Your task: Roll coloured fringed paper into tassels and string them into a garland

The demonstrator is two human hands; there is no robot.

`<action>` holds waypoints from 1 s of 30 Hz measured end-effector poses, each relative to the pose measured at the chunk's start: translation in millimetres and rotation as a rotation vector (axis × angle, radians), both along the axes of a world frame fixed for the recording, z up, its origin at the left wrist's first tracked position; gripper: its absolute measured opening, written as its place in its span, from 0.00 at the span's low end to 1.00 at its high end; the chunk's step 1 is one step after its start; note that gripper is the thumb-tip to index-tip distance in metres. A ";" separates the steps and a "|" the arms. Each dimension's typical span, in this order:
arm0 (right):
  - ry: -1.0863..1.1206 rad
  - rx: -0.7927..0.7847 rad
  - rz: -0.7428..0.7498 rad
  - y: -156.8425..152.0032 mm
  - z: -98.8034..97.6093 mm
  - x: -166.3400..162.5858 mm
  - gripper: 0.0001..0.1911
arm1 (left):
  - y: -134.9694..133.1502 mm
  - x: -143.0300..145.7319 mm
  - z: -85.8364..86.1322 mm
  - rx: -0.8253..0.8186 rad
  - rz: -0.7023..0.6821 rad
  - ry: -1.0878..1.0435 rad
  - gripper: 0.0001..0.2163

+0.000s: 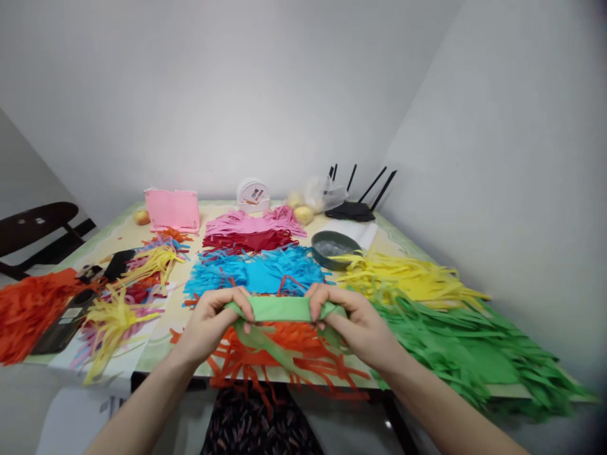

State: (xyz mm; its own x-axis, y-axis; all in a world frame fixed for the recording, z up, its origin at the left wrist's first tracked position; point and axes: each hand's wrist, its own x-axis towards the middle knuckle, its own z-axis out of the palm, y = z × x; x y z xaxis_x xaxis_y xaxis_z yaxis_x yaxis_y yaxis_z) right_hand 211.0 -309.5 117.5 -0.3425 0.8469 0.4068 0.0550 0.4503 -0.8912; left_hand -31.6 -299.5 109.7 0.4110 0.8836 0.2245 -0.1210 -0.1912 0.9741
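A light green strip of fringed paper or fabric (282,309) is stretched level between my two hands above the front of the table. My left hand (213,321) pinches its left end between thumb and fingers. At the other end, my right hand (348,319) grips it the same way. Loose green tails hang below the strip. Beneath it lies an orange fringed piece (270,354), its fringes reaching over the table's edge. Just beyond my hands is a blue fringed piece (263,270).
Green (478,347) and yellow fringed pieces (408,278) lie on the right. A dark bowl (332,248), a black router (353,210) and pink fringe (256,222) sit farther back. Left are mixed fringes (118,313), a dark paper cutter-like tool (64,322) and orange fringe (35,309).
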 end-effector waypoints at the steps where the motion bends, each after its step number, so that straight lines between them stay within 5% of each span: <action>1: -0.024 0.046 -0.007 0.2 0.1 0.6 0.08 | -0.2 -0.3 0.9 0.026 -0.001 0.019 0.08; 9: -0.301 0.183 -0.233 -3.0 -6.2 2.4 0.03 | -5.2 8.0 8.5 0.403 0.294 0.521 0.04; 11: -0.371 0.185 -0.270 -3.4 -6.5 2.3 0.10 | -3.6 9.5 7.5 0.443 0.284 0.580 0.09; 13: -0.408 0.182 -0.274 -3.7 -5.8 2.3 0.06 | -1.5 10.0 6.5 0.452 0.250 0.621 0.06; 16: -0.372 0.140 -0.251 -5.6 -4.7 2.2 0.04 | -0.8 9.8 6.6 0.379 0.193 0.585 0.06; 22: -0.149 -0.051 -0.206 -15.4 -9.4 0.8 0.06 | -6.3 12.1 5.2 -0.067 0.030 0.185 0.08; 30: 0.045 -0.100 -0.146 -10.3 -20.9 0.5 0.07 | -2.3 12.2 -14.0 -0.133 0.021 -0.035 0.06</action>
